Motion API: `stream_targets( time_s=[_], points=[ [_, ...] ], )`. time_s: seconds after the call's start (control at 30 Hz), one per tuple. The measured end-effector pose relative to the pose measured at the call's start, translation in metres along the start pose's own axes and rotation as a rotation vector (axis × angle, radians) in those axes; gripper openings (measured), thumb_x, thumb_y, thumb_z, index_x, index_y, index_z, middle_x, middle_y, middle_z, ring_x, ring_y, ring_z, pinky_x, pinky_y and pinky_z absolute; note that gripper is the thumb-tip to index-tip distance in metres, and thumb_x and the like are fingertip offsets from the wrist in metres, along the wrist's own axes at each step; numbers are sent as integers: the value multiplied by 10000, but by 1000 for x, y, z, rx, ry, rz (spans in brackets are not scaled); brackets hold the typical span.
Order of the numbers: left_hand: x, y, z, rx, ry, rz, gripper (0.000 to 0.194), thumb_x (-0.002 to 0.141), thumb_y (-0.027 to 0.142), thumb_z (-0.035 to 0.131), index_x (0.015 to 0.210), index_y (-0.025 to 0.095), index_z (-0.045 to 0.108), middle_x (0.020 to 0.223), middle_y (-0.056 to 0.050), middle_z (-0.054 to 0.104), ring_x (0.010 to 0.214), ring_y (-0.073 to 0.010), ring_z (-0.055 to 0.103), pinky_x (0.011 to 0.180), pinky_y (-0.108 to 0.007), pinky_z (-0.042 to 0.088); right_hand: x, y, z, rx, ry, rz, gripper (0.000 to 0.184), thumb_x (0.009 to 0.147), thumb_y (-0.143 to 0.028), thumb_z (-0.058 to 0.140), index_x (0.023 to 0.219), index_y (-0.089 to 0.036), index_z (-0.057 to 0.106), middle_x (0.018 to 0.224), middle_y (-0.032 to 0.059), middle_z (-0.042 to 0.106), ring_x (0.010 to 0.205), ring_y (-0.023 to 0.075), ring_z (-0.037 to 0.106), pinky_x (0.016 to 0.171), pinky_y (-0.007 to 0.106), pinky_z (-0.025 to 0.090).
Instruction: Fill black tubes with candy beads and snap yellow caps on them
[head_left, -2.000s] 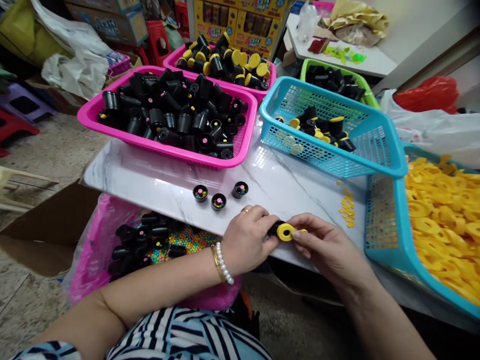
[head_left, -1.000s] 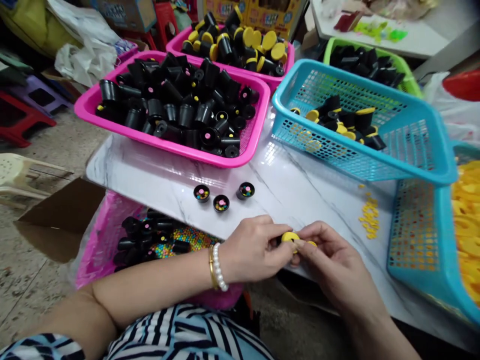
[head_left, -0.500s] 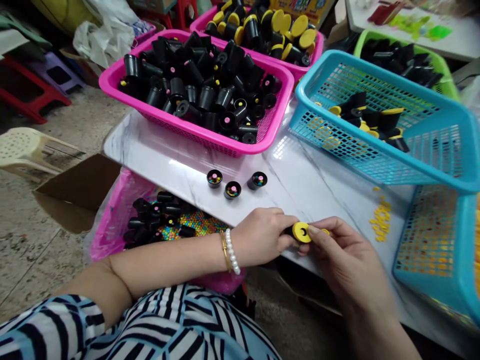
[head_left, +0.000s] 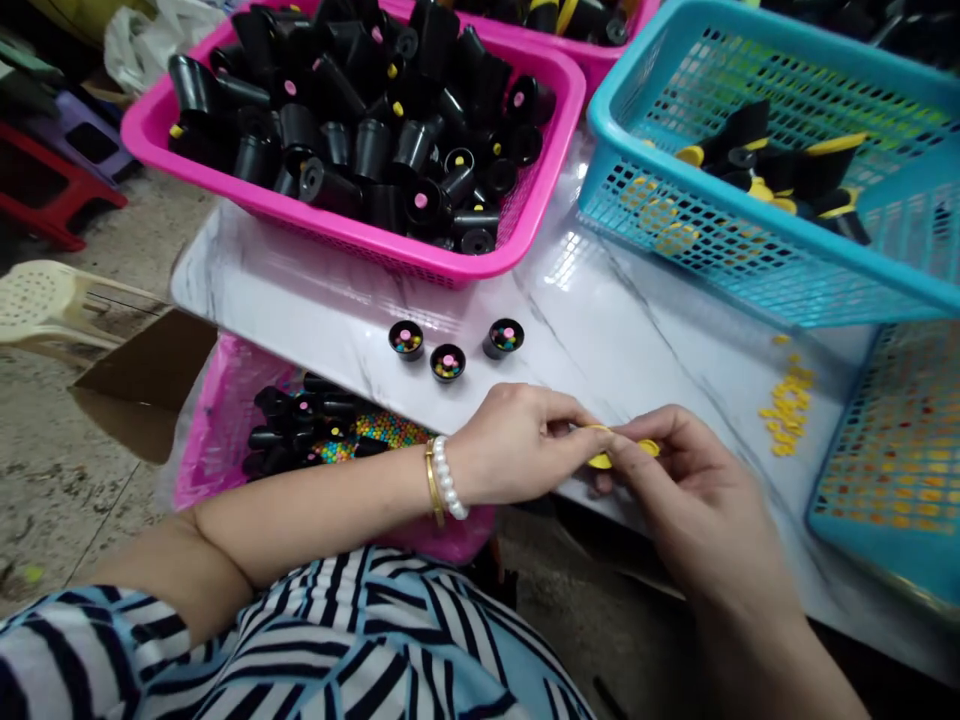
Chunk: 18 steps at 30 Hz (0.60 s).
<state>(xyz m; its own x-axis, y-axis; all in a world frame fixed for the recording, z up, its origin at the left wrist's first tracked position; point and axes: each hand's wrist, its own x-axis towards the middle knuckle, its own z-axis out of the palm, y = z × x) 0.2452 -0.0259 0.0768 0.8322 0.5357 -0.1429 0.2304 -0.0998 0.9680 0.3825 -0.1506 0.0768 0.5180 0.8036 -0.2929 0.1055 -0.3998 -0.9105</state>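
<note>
Over the table's front edge, my left hand [head_left: 517,445] and my right hand [head_left: 679,475] meet at a yellow lid [head_left: 599,461]. In the earlier view this lid tops a small black cup in my left hand; now fingers mostly hide the cup. My left thumb lies across the lid, and my right thumb and fingers pinch at its right side. A second yellow piece [head_left: 649,447] shows between my right fingers. Three black cups [head_left: 448,364] with coloured beads and pink centres stand upright on the table, left of my hands.
A pink basket [head_left: 480,268] full of black cups stands at the back left. A blue basket [head_left: 720,250] holds a few yellow-lidded cups, with another blue basket [head_left: 862,540] below it. Small yellow pieces [head_left: 789,405] lie right. A lower pink tub [head_left: 199,440] holds beads and cups.
My left thumb has come over onto the yellow lid, and the lid has tilted so its hole no longer shows. The camera view has dipped and moved closer to the table.
</note>
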Motion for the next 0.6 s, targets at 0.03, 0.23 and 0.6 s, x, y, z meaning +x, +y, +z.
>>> stream_targets(
  time_s=[0.03, 0.23, 0.6],
  points=[
    [-1, -1, 0, 3, -30, 20, 244, 942, 311, 588, 885, 159, 771, 618, 16, 638, 561, -90, 532, 547, -207, 370, 0, 0, 1, 5, -4, -5, 312, 830, -503, 720, 868, -231, 572, 589, -10, 630, 527, 116, 583, 503, 190, 477],
    [-12, -12, 6, 161, 112, 312, 469, 841, 349, 748, 1252, 143, 652, 820, -27, 651, 745, -143, 594, 707, -242, 495, -1, 1, 4, 177, 0, 4, 352, 788, -449, 783, 970, -231, 576, 668, -41, 601, 491, 64, 506, 438, 150, 413],
    [-11, -16, 10, 360, 116, 371, 220, 853, 278, 743, 1021, 145, 692, 824, -11, 569, 750, -141, 561, 724, -246, 485, 32, -21, -26, 233, -445, 275, 471, 733, -537, 777, 977, -201, 554, 464, -80, 512, 295, 39, 292, 306, 158, 164]
  ],
)
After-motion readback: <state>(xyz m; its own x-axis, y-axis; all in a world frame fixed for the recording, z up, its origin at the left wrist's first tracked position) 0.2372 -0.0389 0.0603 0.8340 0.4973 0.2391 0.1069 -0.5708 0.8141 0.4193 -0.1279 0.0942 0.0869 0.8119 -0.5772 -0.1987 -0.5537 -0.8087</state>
